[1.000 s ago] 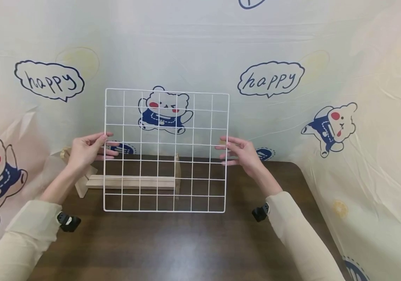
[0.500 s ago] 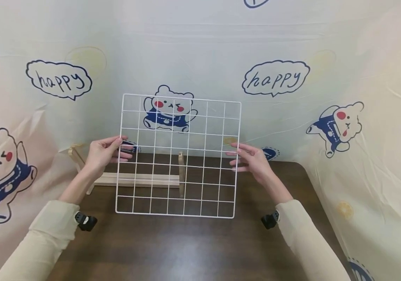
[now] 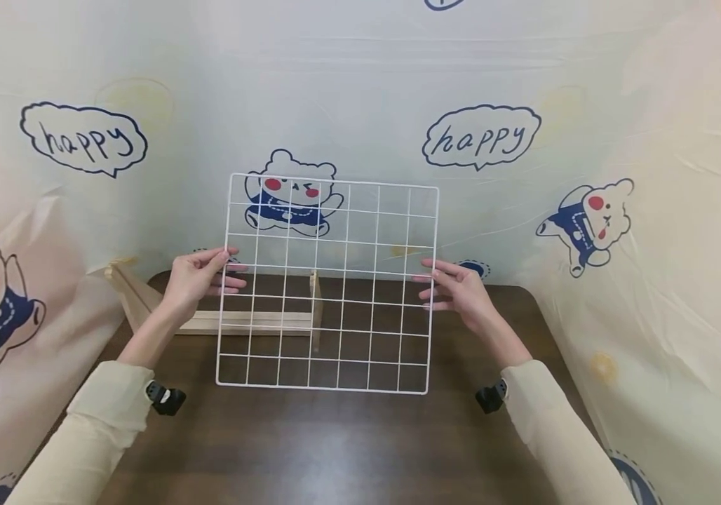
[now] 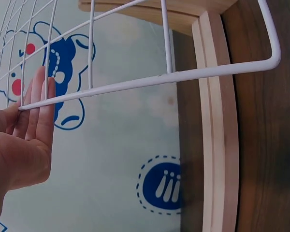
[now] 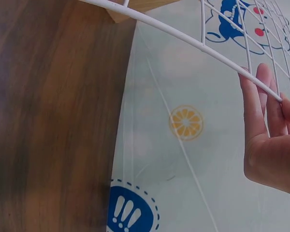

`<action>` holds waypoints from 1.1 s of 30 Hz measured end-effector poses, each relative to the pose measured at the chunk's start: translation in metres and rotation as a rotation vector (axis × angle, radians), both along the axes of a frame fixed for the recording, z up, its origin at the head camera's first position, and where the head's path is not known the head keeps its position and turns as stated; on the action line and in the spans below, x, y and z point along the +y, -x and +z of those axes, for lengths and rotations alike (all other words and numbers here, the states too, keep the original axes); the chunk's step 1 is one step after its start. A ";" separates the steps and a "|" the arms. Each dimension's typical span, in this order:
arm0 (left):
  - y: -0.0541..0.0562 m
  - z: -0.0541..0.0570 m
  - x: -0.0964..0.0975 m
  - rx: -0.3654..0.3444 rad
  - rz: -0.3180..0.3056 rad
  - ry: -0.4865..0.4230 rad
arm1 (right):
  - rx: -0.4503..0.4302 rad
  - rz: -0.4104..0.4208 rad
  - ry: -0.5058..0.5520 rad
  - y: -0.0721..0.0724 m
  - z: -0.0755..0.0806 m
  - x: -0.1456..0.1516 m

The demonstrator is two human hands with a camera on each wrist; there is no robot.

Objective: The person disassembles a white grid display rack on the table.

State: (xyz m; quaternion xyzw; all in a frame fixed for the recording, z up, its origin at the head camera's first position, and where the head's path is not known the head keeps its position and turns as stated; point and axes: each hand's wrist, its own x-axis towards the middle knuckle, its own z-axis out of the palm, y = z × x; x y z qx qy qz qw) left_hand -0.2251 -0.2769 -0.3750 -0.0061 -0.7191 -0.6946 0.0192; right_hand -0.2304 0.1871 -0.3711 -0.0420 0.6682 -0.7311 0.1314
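A white wire grid panel (image 3: 329, 301) is held up over the table, its right side slightly lower than its left. My left hand (image 3: 199, 280) pinches its left edge between thumb and fingers, with fingertips reaching behind the wires. On the opposite edge, my right hand (image 3: 461, 287) pinches the rim in the same way. The left wrist view shows the rim (image 4: 130, 83) lying across the fingers of the left hand (image 4: 29, 145). In the right wrist view the thumb and fingers of the right hand (image 5: 273, 140) meet at the rim.
Behind the panel stands a pale wooden frame (image 3: 247, 321), with a long grooved bar, a left end piece (image 3: 130, 291) and a right upright (image 3: 315, 301). Both rest on the dark brown table (image 3: 335, 449). A printed cloth (image 3: 367, 77) hangs around the back and sides.
Both hands have carried the grid panel to the right and slightly down, and it has tilted a little, right side lower. The wooden frame stays put while the head view shifts slightly.
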 end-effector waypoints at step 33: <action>-0.007 -0.017 0.043 0.019 -0.037 0.198 | -0.017 -0.140 -0.100 -0.010 -0.018 0.032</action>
